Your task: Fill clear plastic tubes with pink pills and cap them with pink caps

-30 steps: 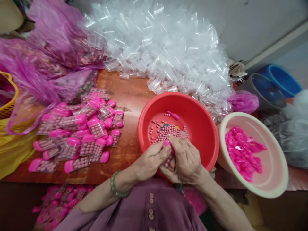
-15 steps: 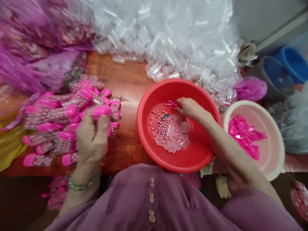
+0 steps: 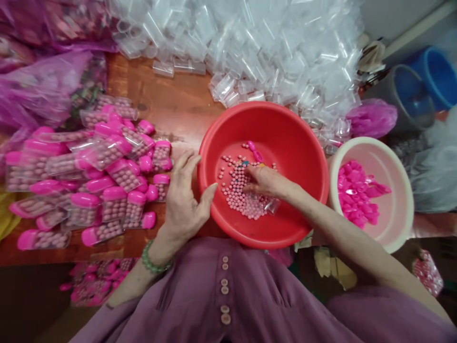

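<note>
My left hand (image 3: 185, 195) is open with fingers spread, holding nothing, and rests against the left rim of the red bowl (image 3: 285, 119). A heap of small pink beads (image 3: 235, 190) lies in that bowl. My right hand (image 3: 266, 183) lies palm down on the beads, fingers curled. A small clear container (image 3: 272, 206) lies by its wrist; whether the fingers grip anything is hidden. Two loose pink caps (image 3: 255, 152) lie beyond the hand. A pile of bead-filled containers with pink caps (image 3: 107, 181) lies just left of my left hand.
A cream bowl (image 3: 403, 228) of pink caps (image 3: 357, 197) stands right of the red bowl. A big heap of empty clear containers (image 3: 250, 43) fills the back. Pink plastic bags (image 3: 39, 90) lie far left, grey (image 3: 410, 95) and blue (image 3: 433, 76) buckets far right.
My left hand has let go of the capped container on the pile and come back open to the bowl's rim. My right hand moved from the bowl's far side down onto the beads.
</note>
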{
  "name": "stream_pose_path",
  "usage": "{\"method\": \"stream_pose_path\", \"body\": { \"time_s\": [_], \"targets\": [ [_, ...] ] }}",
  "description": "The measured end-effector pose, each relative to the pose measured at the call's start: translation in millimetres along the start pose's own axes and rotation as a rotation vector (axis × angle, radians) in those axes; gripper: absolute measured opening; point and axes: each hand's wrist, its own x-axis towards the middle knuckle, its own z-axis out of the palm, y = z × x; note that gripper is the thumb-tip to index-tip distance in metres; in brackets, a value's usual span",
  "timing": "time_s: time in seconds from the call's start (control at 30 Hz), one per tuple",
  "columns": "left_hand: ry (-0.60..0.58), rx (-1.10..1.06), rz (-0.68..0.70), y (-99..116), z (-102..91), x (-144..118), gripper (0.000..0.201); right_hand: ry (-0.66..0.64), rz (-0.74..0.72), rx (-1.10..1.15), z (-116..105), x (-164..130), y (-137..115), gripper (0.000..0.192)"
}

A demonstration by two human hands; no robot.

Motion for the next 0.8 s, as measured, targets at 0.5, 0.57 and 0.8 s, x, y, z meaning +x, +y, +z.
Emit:
{"method": "stream_pose_path", "body": {
  "time_s": [0.5, 0.57, 0.8],
  "targets": [
    [-0.003, -0.585, -0.400, 17, 25.3, -8, 0.068, 0.742, -0.121, 0.668, -9, 60, 32, 0.010],
    [0.012, -0.589, -0.394, 19, 25.6, -10, 0.068, 0.808, -0.123, 0.642, -7, 63, 33, 0.009],
    [0.045, -0.637, -0.412, 21, 30.0, -8, 0.065, 0.538, -0.132, 0.758, 12, 44, 29, 0.014]
  ]
}}
